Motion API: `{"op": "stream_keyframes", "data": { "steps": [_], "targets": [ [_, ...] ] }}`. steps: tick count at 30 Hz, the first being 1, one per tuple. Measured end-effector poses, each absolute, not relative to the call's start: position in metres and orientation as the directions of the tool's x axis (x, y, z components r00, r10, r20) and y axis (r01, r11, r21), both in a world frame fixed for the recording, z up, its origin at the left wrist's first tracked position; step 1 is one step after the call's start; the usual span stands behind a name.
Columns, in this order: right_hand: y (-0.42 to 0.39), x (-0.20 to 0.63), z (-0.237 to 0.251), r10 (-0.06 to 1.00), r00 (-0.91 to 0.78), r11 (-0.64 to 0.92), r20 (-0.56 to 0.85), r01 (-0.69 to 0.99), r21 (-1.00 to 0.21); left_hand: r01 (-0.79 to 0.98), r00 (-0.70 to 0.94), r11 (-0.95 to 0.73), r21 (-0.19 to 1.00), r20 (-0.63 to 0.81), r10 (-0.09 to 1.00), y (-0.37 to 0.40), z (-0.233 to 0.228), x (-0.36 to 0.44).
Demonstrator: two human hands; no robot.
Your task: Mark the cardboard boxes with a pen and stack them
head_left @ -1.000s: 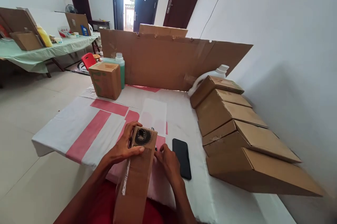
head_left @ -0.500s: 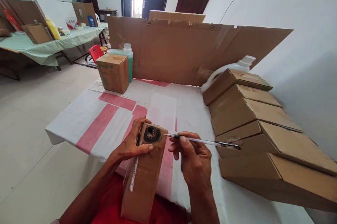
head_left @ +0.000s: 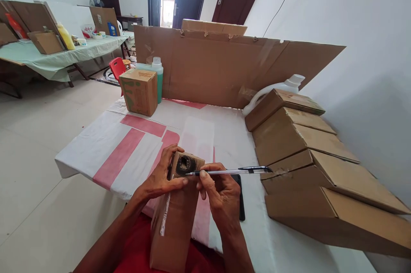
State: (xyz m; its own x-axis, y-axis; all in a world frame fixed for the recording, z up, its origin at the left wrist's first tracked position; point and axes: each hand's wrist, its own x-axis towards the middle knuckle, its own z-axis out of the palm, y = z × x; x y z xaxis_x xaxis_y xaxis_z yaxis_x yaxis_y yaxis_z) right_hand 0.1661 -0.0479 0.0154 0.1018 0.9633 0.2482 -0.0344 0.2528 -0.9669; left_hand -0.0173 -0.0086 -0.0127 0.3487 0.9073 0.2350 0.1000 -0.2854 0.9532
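The cardboard box (head_left: 175,213) leaned on the counter (head_left: 224,136) edge, left hand (head_left: 160,181) clasping its top, right hand (head_left: 220,191) pinching a pen (head_left: 227,172) whose tip seemingly needed steady guidance around the box's dark ring (head_left: 184,164).

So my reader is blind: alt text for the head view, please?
Left hand steadies a tall box at the table edge while the right hand holds a pen, tip at the dark hole in its top. Boxes are stacked on the right.
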Motion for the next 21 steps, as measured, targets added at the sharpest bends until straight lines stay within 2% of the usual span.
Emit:
{"op": "stream_keyframes", "data": {
  "steps": [5,9,13,17,21],
  "targets": [
    [-0.033,0.175,0.021,0.953,0.187,0.243,0.239,-0.002,-0.970,0.103,0.338,-0.257,0.961,0.209,0.918,-0.007,-0.017,-0.020],
    [0.001,0.181,0.036,0.950,0.168,0.266,0.263,0.000,-0.964,0.098,0.330,-0.223,0.970,0.180,0.927,-0.008,-0.016,-0.023],
    [0.038,0.197,0.020,0.959,0.243,0.060,0.148,0.337,-0.940,0.090,0.299,-0.198,0.976,0.163,0.940,-0.009,-0.016,-0.027],
    [0.036,0.206,-0.029,0.960,0.278,-0.156,0.013,0.574,-0.804,0.092,0.267,-0.153,0.984,0.124,0.956,-0.008,-0.019,-0.030],
    [0.006,0.193,-0.065,0.950,0.288,-0.301,-0.124,0.723,-0.622,0.114,0.282,-0.135,0.984,0.099,0.954,-0.006,-0.017,-0.028]
  ]
}}
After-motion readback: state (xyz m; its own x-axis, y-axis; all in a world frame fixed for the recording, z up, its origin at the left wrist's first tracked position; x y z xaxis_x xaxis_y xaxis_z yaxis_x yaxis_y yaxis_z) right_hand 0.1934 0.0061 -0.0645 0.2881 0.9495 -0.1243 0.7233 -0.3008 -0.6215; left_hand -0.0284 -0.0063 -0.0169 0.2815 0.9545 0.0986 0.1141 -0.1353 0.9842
